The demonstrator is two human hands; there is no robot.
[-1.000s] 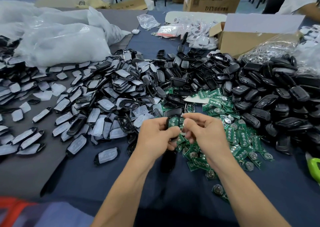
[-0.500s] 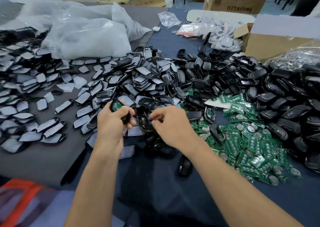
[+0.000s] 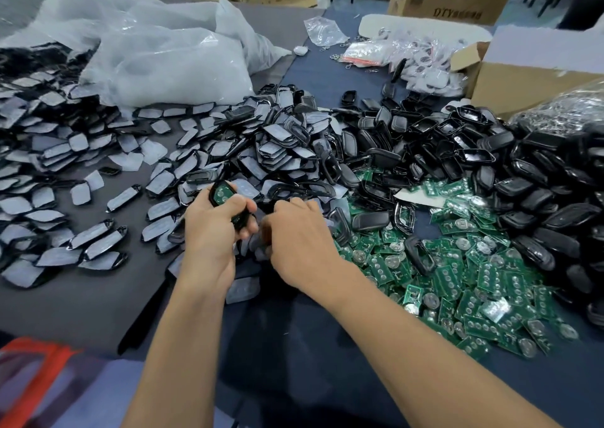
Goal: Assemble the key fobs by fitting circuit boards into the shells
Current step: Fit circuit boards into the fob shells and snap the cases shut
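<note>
Nearest you, both forearms reach out over the dark blue cloth [image 3: 313, 355]. Your left hand [image 3: 209, 234] has its fingers curled round a black shell [image 3: 241, 221], and a green circuit board [image 3: 223, 194] sits in the shell's upper end, above your thumb. Your right hand [image 3: 300, 241] lies just beside it at 3 o'clock, knuckles up and fingers bent down into the parts. They are hidden, so you cannot tell whether they hold anything.

At 3 to 4 o'clock from your hands lies the heap of loose circuit boards [image 3: 464, 283], with a few shells on top. At 9 o'clock, film-covered shell halves [image 3: 94, 247] are scattered on a grey mat [image 3: 81, 303], and more of them are heaped [image 3: 274, 140] at 12 o'clock. The big pile of black shells [image 3: 490, 166] runs from 1 to 3 o'clock.

Further off, white plastic bags [image 3: 170, 64] slump at 11 o'clock. Small packets of white parts [image 3: 421, 64] lie at 1 o'clock beside an open cardboard box [image 3: 523, 84].
</note>
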